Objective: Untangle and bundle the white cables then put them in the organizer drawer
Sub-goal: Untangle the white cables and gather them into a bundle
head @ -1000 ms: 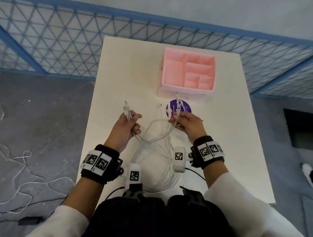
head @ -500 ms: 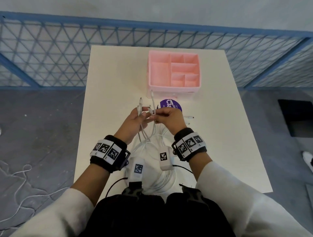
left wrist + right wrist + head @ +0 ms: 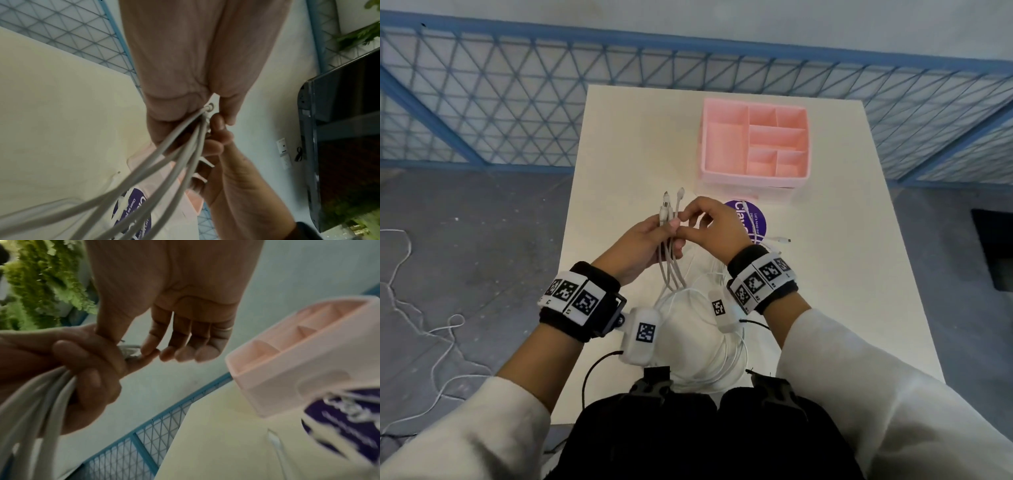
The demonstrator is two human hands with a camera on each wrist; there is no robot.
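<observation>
Several white cables hang from my left hand, which grips their plug ends in a fist so the plugs stick up. My right hand meets it from the right, thumb and forefinger pinching at the plugs, the other fingers loosely curled. The left wrist view shows the cables fanning out of my left hand. In the right wrist view my right hand touches the plugs. The cables' loops lie on the table near my body. The pink organizer stands empty beyond the hands.
A round purple sticker lies on the white table just before the organizer, with one loose cable end to its right. A blue mesh fence runs behind the table. White cord lies on the grey floor at the left.
My hands, apart a second ago with cable ends in each, have come together. The ends now sit bunched in my left hand, with my right hand at the plugs.
</observation>
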